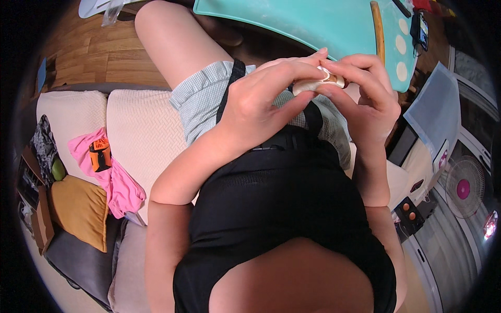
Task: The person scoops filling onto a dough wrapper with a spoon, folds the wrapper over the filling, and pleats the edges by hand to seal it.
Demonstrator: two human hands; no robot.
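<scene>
Between both hands, above my lap, is a dumpling (pixel 308 86) of pale dough folded around a brownish filling, part of which shows at its right end. My left hand (pixel 255 101) holds the dough from the left, thumb below and fingers along the upper side. From the right, my right hand (pixel 369 96) pinches the edge between thumb and fingertips. The fingers hide some of the dough. Beyond the hands, three flat round dough wrappers (pixel 401 44) lie in a row on a teal mat (pixel 282 18), beside a wooden rolling pin (pixel 378 31).
I sit on a sofa with a cream quilted cover (pixel 141 125). To the left lie a pink cloth (pixel 120 185), an orange and black object (pixel 100 155) and a mustard cushion (pixel 81 211). A phone (pixel 422 34) is at the mat's right edge; a fan (pixel 463 188) stands far right.
</scene>
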